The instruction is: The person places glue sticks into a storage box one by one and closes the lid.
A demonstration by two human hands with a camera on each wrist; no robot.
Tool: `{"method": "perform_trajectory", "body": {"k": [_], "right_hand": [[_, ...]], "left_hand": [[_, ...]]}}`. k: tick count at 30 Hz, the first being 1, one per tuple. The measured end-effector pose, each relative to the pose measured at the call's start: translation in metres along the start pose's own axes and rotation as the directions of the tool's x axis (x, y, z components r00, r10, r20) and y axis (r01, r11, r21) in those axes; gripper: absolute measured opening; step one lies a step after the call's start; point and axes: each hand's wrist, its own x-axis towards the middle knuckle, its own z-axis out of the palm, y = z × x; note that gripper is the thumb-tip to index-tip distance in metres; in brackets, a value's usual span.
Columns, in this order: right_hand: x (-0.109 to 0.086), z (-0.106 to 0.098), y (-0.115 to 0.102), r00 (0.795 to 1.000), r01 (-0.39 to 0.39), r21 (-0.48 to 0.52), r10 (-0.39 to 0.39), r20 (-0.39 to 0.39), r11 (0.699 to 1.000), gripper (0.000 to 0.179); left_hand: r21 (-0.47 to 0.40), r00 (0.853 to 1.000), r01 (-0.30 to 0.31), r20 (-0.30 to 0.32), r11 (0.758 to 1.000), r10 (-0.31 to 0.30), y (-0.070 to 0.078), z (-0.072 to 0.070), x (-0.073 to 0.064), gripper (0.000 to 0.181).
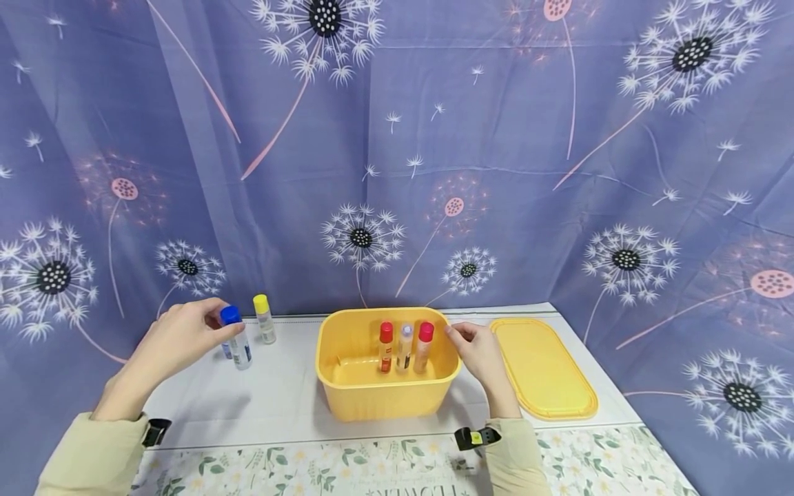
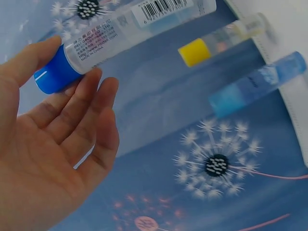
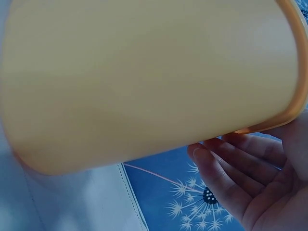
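My left hand pinches a glue stick by its blue cap; the clear tube with its printed label hangs down from the fingers. In the left wrist view the thumb and fingertips hold that cap. A yellow-capped glue stick stands just behind it, and a blue tube stands beside them, mostly hidden in the head view. My right hand grips the right rim of a yellow plastic box, fingers against its outer wall. Inside stand two red-capped glue sticks and one pale-capped glue stick.
A yellow lid lies flat on the table to the right of the box. White cloth covers the table, with a floral strip along the front. A blue dandelion-print curtain hangs behind and at both sides.
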Motion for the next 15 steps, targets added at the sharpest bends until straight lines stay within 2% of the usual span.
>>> {"method": "perform_trajectory", "body": {"k": [8, 15], "right_hand": [[0.0, 0.0, 0.002, 1.0, -0.005, -0.006, 0.005, 0.001, 1.0, 0.021], [0.001, 0.001, 0.002, 1.0, 0.006, -0.004, -0.006, 0.004, 1.0, 0.021]], "left_hand": [[0.001, 0.998, -0.052, 0.024, 0.999, 0.052, 0.028, -0.001, 0.011, 0.044], [-0.048, 0.994, -0.102, 0.025, 0.994, 0.103, 0.052, 0.005, 0.021, 0.025]]}}
